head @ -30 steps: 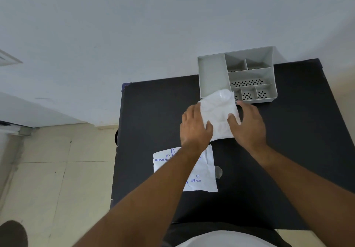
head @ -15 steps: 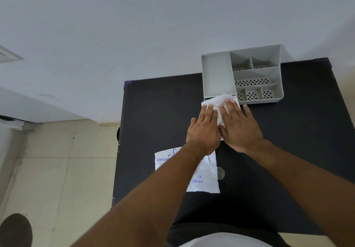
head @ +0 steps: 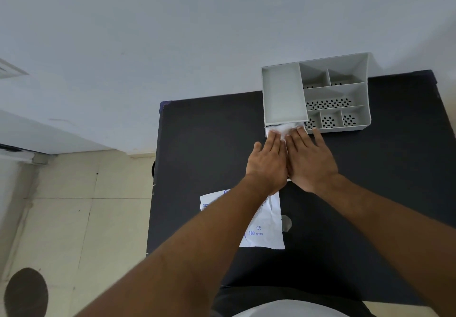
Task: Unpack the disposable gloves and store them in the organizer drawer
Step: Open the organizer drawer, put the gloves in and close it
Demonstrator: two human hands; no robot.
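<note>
A grey organizer point(head: 282, 94) with several compartments stands at the table's far edge. At its front left, a white crumpled stack of disposable gloves point(head: 283, 128) lies in the low drawer opening. My left hand point(head: 267, 166) and my right hand point(head: 309, 162) lie flat side by side, fingertips pressing on the gloves. Most of the stack is hidden beneath my palms. The empty white glove packet point(head: 265, 232), printed in blue, lies nearer me, partly under my left forearm.
The black table point(head: 202, 149) ends at its left edge above a tiled floor. A small torn scrap point(head: 286, 223) lies beside the packet. The white wall stands right behind the organizer. A dark round object point(head: 26, 292) sits on the floor at lower left.
Both hands carried the glove stack forward to the organizer's front left, then flattened from a grip to open palms pressing it down.
</note>
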